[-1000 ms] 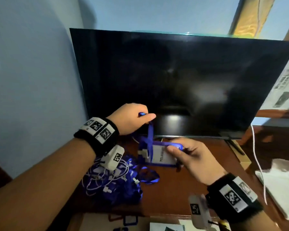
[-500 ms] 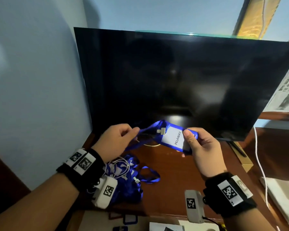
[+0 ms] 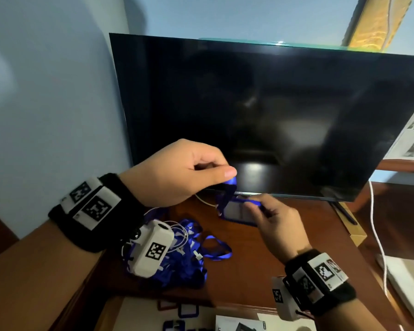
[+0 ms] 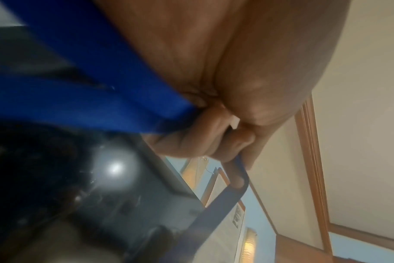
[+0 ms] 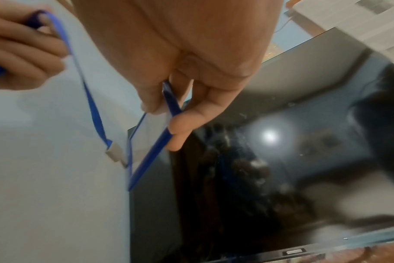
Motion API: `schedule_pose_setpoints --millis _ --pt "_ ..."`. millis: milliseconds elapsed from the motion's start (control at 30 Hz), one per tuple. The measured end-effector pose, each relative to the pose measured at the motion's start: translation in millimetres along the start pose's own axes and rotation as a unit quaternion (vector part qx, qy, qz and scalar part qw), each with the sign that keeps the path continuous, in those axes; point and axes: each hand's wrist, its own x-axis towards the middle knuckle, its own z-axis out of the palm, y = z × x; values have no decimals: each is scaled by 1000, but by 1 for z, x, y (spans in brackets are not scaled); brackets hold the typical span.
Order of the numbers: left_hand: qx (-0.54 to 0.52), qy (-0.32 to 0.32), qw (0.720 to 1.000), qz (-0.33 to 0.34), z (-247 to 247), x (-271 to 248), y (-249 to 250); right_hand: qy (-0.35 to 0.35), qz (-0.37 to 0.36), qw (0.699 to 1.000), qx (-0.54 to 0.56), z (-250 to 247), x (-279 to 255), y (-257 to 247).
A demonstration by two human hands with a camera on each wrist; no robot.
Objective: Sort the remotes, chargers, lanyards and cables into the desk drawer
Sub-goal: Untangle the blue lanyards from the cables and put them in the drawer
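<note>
My left hand (image 3: pixel 196 173) is raised before the dark TV and pinches the blue lanyard strap (image 3: pixel 228 187) between thumb and curled fingers; the left wrist view shows the strap (image 4: pixel 97 85) running through the fist. Lower and to the right, my right hand (image 3: pixel 270 218) pinches the blue-framed badge holder (image 3: pixel 237 211) by its edge, seen as a thin blue frame (image 5: pixel 167 115) between thumb and fingers. The strap (image 5: pixel 90 99) joins the holder through a metal clip (image 5: pixel 115 153). A heap of blue lanyards and white cables (image 3: pixel 184 254) lies on the desk at the left.
The large black TV (image 3: pixel 261 111) stands at the back of the brown wooden desk (image 3: pixel 249 271). A white cable (image 3: pixel 378 235) and white papers (image 3: pixel 406 283) lie at the right. Below the desk's front edge are small badge frames (image 3: pixel 188 310) and a box (image 3: pixel 239 326).
My left hand has risen and pulled the strap upward. My right hand has lowered the badge holder toward the desk, turning its printed face away.
</note>
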Motion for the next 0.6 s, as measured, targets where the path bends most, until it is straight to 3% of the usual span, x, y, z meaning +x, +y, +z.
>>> schedule_pose_setpoints --millis 67,167,233,367,467,533,600 --pt "34 6 999 4 1 15 -7 -84 -31 995 38 7 -6 -12" --pt "107 29 993 -46 2 42 -42 -174 11 961 215 4 -10 -33" --pt "136 27 986 -89 7 53 -76 -112 26 952 284 -5 -6 -45" --pt "92 -20 985 -146 42 34 -118 99 87 923 361 -28 13 -47" --pt "48 -65 985 -151 80 -5 -104 215 133 932 259 -39 23 -21" --pt "44 -111 986 -117 96 -27 -84 221 153 952 142 -34 23 5" --pt "88 -120 988 -44 96 -35 -65 148 152 976 41 -18 18 24"
